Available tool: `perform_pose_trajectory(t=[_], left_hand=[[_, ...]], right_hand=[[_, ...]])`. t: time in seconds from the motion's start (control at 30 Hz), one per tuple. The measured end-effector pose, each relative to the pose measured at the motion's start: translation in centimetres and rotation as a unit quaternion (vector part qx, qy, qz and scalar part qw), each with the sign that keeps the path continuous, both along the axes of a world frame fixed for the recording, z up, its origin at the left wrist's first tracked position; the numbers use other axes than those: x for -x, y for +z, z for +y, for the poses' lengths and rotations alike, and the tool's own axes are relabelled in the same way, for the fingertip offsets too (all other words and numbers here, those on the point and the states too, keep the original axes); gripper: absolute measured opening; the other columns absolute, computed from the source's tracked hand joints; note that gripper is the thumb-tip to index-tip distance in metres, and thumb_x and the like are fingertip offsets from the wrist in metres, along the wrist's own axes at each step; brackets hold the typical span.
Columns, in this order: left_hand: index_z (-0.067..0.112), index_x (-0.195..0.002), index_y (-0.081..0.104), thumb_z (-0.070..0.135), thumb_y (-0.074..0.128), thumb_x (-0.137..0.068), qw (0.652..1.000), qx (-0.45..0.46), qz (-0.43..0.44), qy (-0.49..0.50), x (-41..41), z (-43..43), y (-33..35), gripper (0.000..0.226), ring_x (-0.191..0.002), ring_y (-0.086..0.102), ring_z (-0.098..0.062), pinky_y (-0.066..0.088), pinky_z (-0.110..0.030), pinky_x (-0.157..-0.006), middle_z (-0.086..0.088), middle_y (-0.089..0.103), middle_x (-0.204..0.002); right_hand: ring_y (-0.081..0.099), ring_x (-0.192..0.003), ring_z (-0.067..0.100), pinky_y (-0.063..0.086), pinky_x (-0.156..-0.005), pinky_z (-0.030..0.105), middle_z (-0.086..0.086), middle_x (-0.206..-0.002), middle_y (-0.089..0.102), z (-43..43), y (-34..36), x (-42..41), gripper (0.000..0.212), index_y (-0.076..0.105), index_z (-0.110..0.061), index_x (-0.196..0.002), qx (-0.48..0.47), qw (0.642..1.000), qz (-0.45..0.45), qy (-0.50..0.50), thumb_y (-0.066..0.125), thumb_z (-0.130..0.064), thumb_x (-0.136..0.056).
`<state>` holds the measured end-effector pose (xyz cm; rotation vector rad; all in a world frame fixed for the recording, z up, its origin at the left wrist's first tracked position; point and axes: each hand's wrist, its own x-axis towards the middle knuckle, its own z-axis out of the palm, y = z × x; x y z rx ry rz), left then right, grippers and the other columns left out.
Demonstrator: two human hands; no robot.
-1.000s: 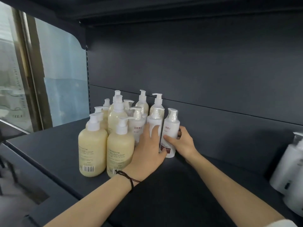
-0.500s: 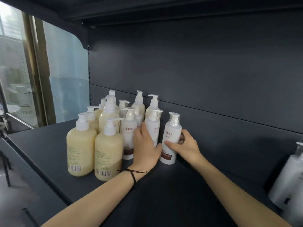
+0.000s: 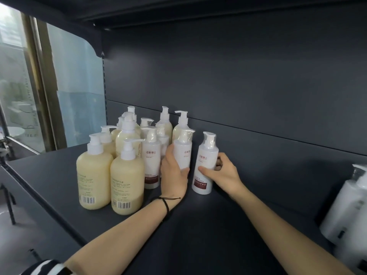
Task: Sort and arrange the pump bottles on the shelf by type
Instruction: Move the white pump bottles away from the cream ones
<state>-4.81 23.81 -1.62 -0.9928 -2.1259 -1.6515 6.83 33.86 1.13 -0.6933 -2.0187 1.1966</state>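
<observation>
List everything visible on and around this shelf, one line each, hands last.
cream pump bottles: at least seven, pale yellow, clustered at shelf's left
white pump bottles: at least three, white with dark red labels, right of the cream cluster
grey bottles: at least two, pale grey, right edge, cut off
shelf: one, dark grey, under everything
clear panel: one, transparent, shelf's left end
bracelet: one, black, left wrist
left hand: grips middle white bottle
right hand: grips rightmost white bottle
</observation>
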Motion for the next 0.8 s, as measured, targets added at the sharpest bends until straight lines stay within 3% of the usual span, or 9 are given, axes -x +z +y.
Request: perform_pose_trajectory(t=[0.13, 0.3, 0.43, 0.7, 0.8], left_hand=[[0.016, -0.135, 0.037, 0.005, 0.076, -0.069, 0.997, -0.021, -0.046, -0.064, 0.0, -0.6, 0.3, 0.077, -0.110, 0.051, -0.009, 0.043, -0.026, -0.095, 0.004, 0.053, -0.122], [0.011, -0.115, 0.056, 0.012, 0.079, -0.070, 0.989, 0.056, -0.060, -0.121, 0.4, -1.9, 0.3, 0.051, -0.109, 0.059, -0.021, 0.050, -0.041, -0.094, -0.006, 0.063, -0.114], [0.010, -0.116, 0.057, 0.009, 0.079, -0.071, 0.980, 0.054, -0.085, -0.173, -0.9, -4.0, 0.6, 0.050, -0.105, 0.059, -0.017, 0.049, -0.033, -0.090, -0.004, 0.064, -0.114], [0.017, -0.116, 0.056, 0.011, 0.081, -0.069, 0.965, 0.051, -0.106, -0.233, -7.1, -8.9, 0.8, 0.053, -0.102, 0.061, -0.014, 0.050, -0.034, -0.091, -0.001, 0.065, -0.115], [0.017, -0.124, 0.054, 0.012, 0.079, -0.072, 0.960, 0.055, -0.116, -0.247, -11.0, -10.9, 1.0, 0.058, -0.105, 0.059, -0.012, 0.048, -0.028, -0.090, 0.002, 0.061, -0.119]], right_hand=[[0.064, -0.088, 0.007, 0.051, -0.072, 0.019, -0.004, -0.102, 0.065, -0.6, 0.2, -1.0, 0.046, 0.055, -0.021, -0.110, 0.005, 1.000, -0.004, -0.009, 0.082, -0.022, -0.073], [0.065, -0.087, 0.008, 0.050, -0.069, 0.018, -0.003, -0.100, 0.067, -1.9, 0.6, -3.4, 0.045, 0.057, -0.019, -0.105, 0.010, 0.999, -0.014, -0.041, 0.085, -0.022, -0.070], [0.064, -0.089, 0.005, 0.050, -0.070, 0.018, -0.006, -0.101, 0.067, -4.0, 1.0, -5.8, 0.046, 0.057, -0.020, -0.107, 0.011, 0.998, -0.023, -0.056, 0.084, -0.023, -0.071], [0.059, -0.089, -0.001, 0.048, -0.076, 0.019, -0.011, -0.103, 0.061, -9.4, 1.3, -12.1, 0.050, 0.052, -0.023, -0.115, -0.005, 0.996, -0.039, -0.079, 0.081, -0.027, -0.074], [0.058, -0.087, -0.003, 0.047, -0.069, 0.014, -0.011, -0.103, 0.061, -11.8, 1.4, -16.2, 0.049, 0.051, -0.023, -0.116, -0.008, 0.995, -0.041, -0.085, 0.079, -0.027, -0.076]])
